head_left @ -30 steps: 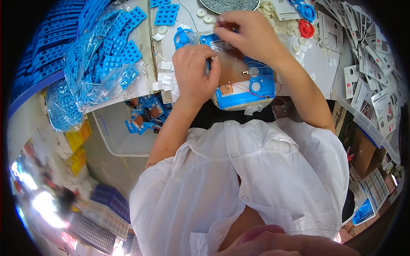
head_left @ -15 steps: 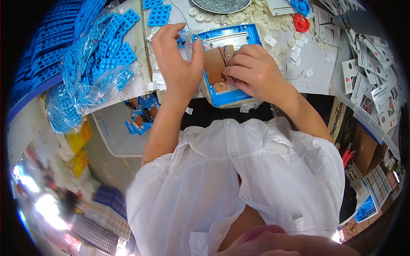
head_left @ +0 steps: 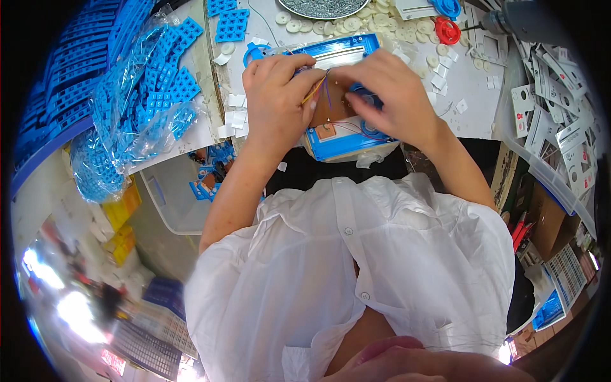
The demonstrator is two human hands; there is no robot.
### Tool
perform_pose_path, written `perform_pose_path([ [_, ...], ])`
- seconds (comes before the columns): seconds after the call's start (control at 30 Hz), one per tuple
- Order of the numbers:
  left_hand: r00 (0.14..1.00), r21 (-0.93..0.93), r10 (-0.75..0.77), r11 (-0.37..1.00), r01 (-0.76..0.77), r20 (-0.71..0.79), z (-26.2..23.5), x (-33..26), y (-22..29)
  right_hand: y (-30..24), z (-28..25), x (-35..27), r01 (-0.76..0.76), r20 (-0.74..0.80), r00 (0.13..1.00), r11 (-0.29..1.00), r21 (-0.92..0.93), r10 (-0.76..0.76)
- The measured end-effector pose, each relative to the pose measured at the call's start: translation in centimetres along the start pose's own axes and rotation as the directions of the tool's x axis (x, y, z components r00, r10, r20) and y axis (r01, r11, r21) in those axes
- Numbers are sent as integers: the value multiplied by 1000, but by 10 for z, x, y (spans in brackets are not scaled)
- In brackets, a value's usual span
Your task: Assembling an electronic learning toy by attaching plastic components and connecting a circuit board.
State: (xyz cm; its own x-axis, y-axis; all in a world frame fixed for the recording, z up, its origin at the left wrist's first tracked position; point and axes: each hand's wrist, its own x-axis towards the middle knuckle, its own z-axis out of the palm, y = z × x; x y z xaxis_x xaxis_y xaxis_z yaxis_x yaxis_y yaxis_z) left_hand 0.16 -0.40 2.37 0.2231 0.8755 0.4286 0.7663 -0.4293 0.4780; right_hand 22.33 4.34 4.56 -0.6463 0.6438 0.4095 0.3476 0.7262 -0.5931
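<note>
A blue plastic housing [head_left: 337, 149] lies on the table in front of me, with a brown circuit board [head_left: 335, 108] in it. Thin yellow and purple wires [head_left: 325, 87] cross the board. My left hand [head_left: 278, 95] is closed at the board's left side, its thumb and fingertips pinching the wires. On the other side, my right hand [head_left: 401, 95] reaches over the board with thumb and forefinger apart; its fingertips are close to the wires and slightly blurred. Under that hand a round dark-blue part [head_left: 368, 95] shows in the housing. Both hands hide part of the board.
Blue keypads [head_left: 168, 89] in clear bags lie at the left. Beyond the housing are a metal dish [head_left: 324, 7] of small parts, white discs [head_left: 382, 24] and a red ring [head_left: 447, 30]. A clear bin [head_left: 541, 159] of white panels stands at right, beside a grey tool [head_left: 519, 20].
My left hand has come down and right from its raised, spread pose onto the wires. My right hand has shifted from the board's lower right, its thumb and forefinger now apart.
</note>
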Motion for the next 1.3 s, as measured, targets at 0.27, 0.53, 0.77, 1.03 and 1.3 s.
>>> perform_pose_path([
  [0.27, 992, -57, 126, 990, -127, -18, -12, -7, -3, 7, 14, 15, 66, 105, 994, 972, -227, -43],
  [0.53, 982, -125, 189, 974, -191, -27, -24, -16, -14, 3, 27, 23, 81, 35, 997, 965, -249, -75],
  [0.77, 995, -284, -35, 959, 8, -90, -21, -18, -11, 6, 30, 24, 23, -32, 999, 984, -174, -29],
  [1.03, 951, -10, -191, 981, 194, -242, -15, -3, -8, 0, 15, 12, 120, -7, 993, 986, -116, -121],
  [1.3, 935, -470, -338, 812, 347, 106, -1, 32, 28, -21, 12, 3, 162, 189, 971, 985, -61, -148],
])
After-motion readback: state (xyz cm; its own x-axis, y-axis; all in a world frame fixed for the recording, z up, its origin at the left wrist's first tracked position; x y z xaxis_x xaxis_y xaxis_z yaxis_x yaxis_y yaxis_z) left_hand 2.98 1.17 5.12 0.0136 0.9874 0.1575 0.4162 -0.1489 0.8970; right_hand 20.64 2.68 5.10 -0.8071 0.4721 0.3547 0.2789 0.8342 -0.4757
